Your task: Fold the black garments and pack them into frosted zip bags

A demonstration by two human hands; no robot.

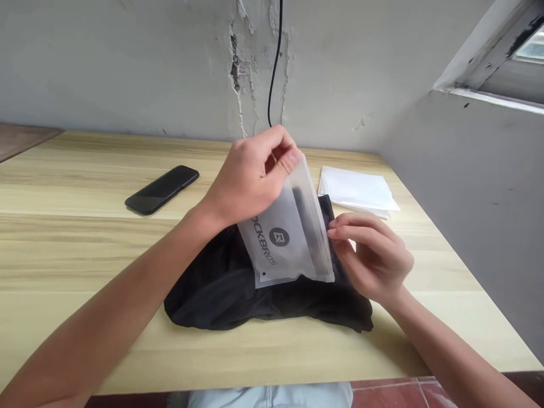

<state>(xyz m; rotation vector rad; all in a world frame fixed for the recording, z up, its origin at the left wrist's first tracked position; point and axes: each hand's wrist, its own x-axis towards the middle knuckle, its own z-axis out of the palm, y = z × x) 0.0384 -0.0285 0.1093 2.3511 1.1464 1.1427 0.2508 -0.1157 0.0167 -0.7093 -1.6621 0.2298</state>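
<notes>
1. Gripping, in the head view, the upper corner of a frosted plastic bag (289, 255) between the thumb and bent fingers of the left hand (259, 175).
2. Curling the right hand (372, 255) at the bag's right edge, setting its fingertips close together there; not being able to tell gripping from merely touching.
3. Holding the bag tilted over a black cloth (238, 306), showing dark lettering and a round logo on its near side.
4. Seeing the cloth lying wrinkled on the pale wooden table (85, 255), between the forearms, and rising behind the bag's right edge.
5. Seeing a black phone (162, 190) lying left of the left hand, well apart from the bag.
6. Seeing white sheets (359, 190) lying in a loose stack beyond the right hand.
7. Seeing a black cord (275, 62) hanging against the peeling wall (127, 68).
</notes>
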